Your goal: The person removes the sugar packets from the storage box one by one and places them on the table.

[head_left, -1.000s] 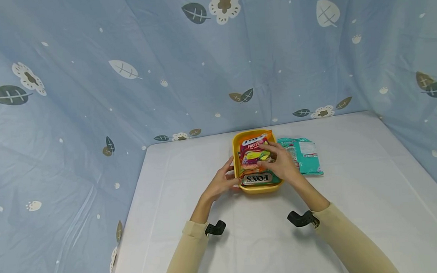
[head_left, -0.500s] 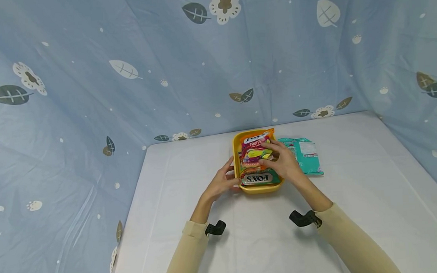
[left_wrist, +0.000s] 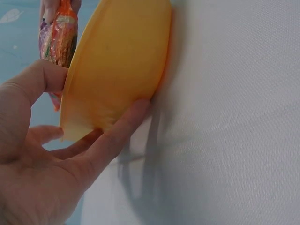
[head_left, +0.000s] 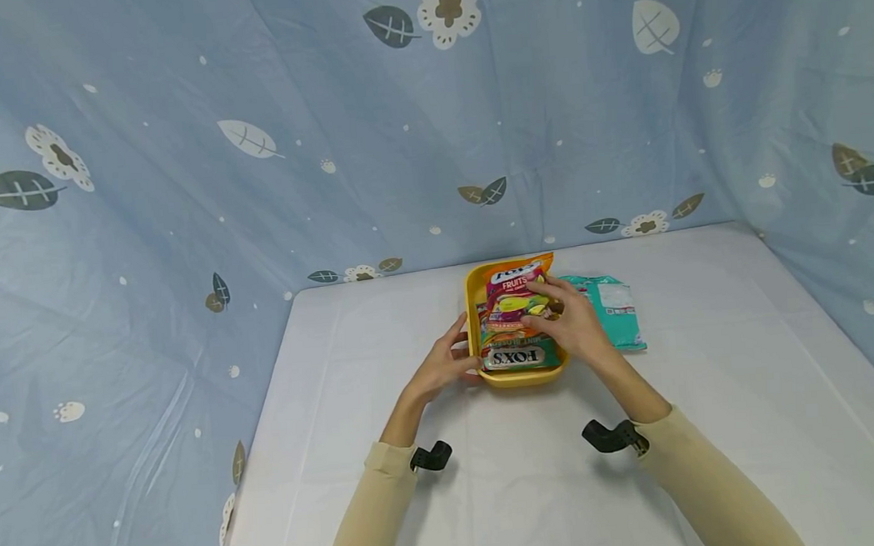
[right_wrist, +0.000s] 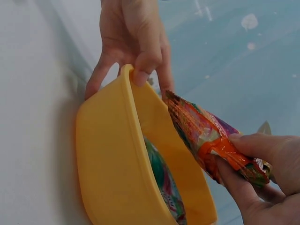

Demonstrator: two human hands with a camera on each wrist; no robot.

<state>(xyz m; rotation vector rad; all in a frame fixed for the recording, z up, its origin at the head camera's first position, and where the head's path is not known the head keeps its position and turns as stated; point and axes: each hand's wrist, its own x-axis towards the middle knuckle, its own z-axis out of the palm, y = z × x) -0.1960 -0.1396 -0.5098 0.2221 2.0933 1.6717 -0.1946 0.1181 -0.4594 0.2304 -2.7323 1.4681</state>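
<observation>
A yellow tub (head_left: 471, 304) (left_wrist: 117, 70) (right_wrist: 108, 159) stands on the white table. My left hand (head_left: 443, 364) (left_wrist: 51, 140) grips its left rim, thumb over the edge and fingers against the outer wall. My right hand (head_left: 571, 323) (right_wrist: 262, 178) pinches a pink and orange fruit candy bag (head_left: 515, 297) (right_wrist: 206, 136) and holds it tilted above the tub. Inside the tub lies a green bag (head_left: 521, 356) (right_wrist: 161, 183) with a silver label.
A teal packet (head_left: 610, 311) lies on the table just right of the tub. Blue patterned cloth (head_left: 249, 151) hangs behind and on both sides of the table (head_left: 715, 390).
My right hand has shifted the fruit candy bag a little away from me, towards the tub's far end. The left hand and the tub have stayed put.
</observation>
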